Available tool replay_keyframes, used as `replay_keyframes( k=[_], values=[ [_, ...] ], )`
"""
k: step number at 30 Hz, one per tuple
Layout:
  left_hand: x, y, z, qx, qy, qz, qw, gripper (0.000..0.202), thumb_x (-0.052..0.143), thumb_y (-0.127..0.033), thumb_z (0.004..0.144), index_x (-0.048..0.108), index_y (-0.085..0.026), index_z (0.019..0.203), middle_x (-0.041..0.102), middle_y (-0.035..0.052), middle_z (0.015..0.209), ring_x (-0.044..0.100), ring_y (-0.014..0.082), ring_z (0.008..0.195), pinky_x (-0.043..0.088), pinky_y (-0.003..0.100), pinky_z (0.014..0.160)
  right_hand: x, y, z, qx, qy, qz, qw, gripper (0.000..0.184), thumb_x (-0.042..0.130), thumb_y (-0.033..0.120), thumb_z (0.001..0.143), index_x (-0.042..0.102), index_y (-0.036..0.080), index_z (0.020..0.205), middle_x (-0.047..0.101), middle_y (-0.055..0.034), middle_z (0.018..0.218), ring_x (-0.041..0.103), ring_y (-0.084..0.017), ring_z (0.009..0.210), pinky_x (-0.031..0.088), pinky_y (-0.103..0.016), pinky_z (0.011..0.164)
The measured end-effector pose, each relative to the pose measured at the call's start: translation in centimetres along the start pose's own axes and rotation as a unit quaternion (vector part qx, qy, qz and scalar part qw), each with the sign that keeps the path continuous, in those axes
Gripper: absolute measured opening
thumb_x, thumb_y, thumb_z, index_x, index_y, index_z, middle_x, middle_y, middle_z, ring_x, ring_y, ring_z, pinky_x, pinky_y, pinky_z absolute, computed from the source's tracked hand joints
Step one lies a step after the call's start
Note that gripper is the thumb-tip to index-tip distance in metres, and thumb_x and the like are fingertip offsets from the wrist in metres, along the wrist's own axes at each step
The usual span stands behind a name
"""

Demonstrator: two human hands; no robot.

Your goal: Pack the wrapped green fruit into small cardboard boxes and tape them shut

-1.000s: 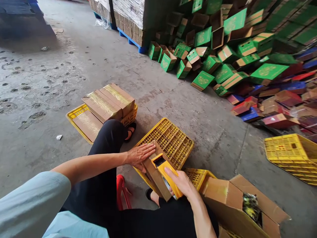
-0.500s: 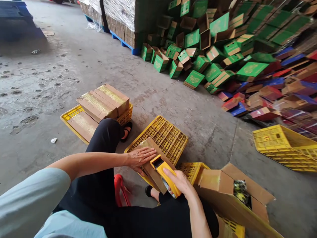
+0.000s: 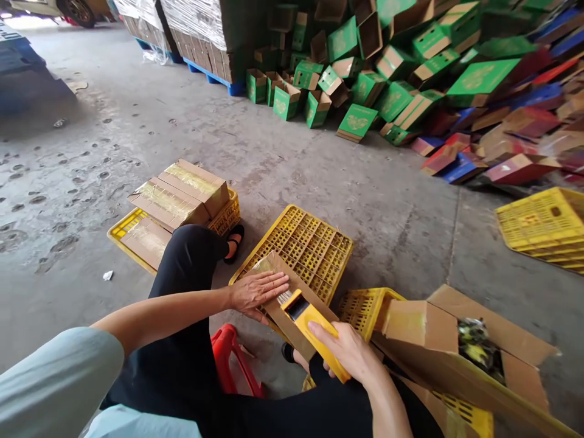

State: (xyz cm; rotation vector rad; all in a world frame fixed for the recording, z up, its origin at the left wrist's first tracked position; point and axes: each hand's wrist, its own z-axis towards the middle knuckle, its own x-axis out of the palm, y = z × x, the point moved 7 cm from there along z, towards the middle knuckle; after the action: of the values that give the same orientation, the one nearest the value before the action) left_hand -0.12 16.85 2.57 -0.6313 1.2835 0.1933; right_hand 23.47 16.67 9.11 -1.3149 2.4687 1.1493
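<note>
A closed cardboard box (image 3: 292, 328) lies on an upturned yellow plastic crate (image 3: 314, 249) between my knees. My left hand (image 3: 258, 293) rests flat on the box top, fingers stretched out and side by side. In my right hand (image 3: 342, 347) is a yellow tape dispenser (image 3: 314, 331), with my fingers wrapped round its body. The dispenser's front end sits over the box, just right of my left fingertips. A short strip of clear tape (image 3: 285, 297) shows between the dispenser and those fingertips.
Taped cardboard boxes (image 3: 182, 191) sit on a yellow crate at the left. At the right stands an open carton (image 3: 424, 331) with dark wrapped items (image 3: 479, 350) inside. A red stool (image 3: 230, 359) is below me. Green boxes (image 3: 358, 120) are heaped behind, near stacked yellow crates (image 3: 542, 225).
My right hand has drawn the tape dispenser slightly down and right, away from my left fingertips, and tape now shows between them. The left hand stays on the box. The view has shifted.
</note>
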Motion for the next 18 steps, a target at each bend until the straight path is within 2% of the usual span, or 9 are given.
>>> replay_keyframes(
  k=[3,9,12,15,18],
  values=[
    [0.2,0.1,0.2,-0.002,0.005,0.001,1.000,0.107,0.041,-0.077,0.098,0.004,-0.006,0.169,0.013,0.0205,0.174,0.011,0.0330,0.163,0.015,0.047,0.133,0.0,-1.5,-0.9,0.053,0.017,0.007,0.998,0.045,0.054,0.060,0.098,0.063,0.022,0.077,0.072,-0.0072,0.059,0.069,-0.019,0.045,0.049,-0.022,0.041],
    [0.3,-0.3,0.1,-0.033,0.027,-0.010,0.999,0.106,0.042,-0.080,0.095,0.012,-0.010,0.169,0.013,0.0194,0.174,0.012,0.0350,0.163,0.014,0.050,0.132,-0.1,-1.6,-0.8,0.063,0.005,0.026,0.998,0.035,0.069,0.049,0.092,0.062,0.021,0.073,0.069,-0.0062,0.055,0.069,-0.018,0.046,0.048,-0.020,0.042],
    [0.6,-1.0,0.4,-0.049,0.036,-0.013,0.998,0.109,0.050,-0.081,0.091,0.017,-0.013,0.169,0.007,0.0210,0.175,0.009,0.0402,0.162,0.014,0.057,0.131,-0.1,-1.1,-1.0,0.051,-0.013,0.048,0.997,0.038,0.069,0.052,0.091,0.062,0.021,0.069,0.066,-0.0064,0.053,0.066,-0.018,0.042,0.046,-0.022,0.041],
    [1.2,-2.4,1.3,-0.027,0.046,-0.021,0.998,0.114,0.055,-0.077,0.090,0.011,-0.009,0.169,0.004,0.0241,0.174,0.005,0.0417,0.162,0.015,0.059,0.130,-0.1,-0.7,-1.3,0.039,-0.033,0.041,0.998,0.044,0.065,0.058,0.092,0.062,0.022,0.067,0.064,-0.0064,0.052,0.062,-0.018,0.040,0.046,-0.025,0.040],
    [1.5,-3.5,2.3,0.003,0.048,-0.028,0.998,0.114,0.054,-0.070,0.094,0.000,-0.002,0.168,0.006,0.0251,0.174,0.005,0.0371,0.163,0.017,0.054,0.131,-0.1,-0.9,-1.3,0.028,-0.048,0.061,0.997,0.044,0.069,0.057,0.089,0.060,0.022,0.064,0.061,-0.0055,0.050,0.060,-0.018,0.041,0.045,-0.026,0.041]
  ],
)
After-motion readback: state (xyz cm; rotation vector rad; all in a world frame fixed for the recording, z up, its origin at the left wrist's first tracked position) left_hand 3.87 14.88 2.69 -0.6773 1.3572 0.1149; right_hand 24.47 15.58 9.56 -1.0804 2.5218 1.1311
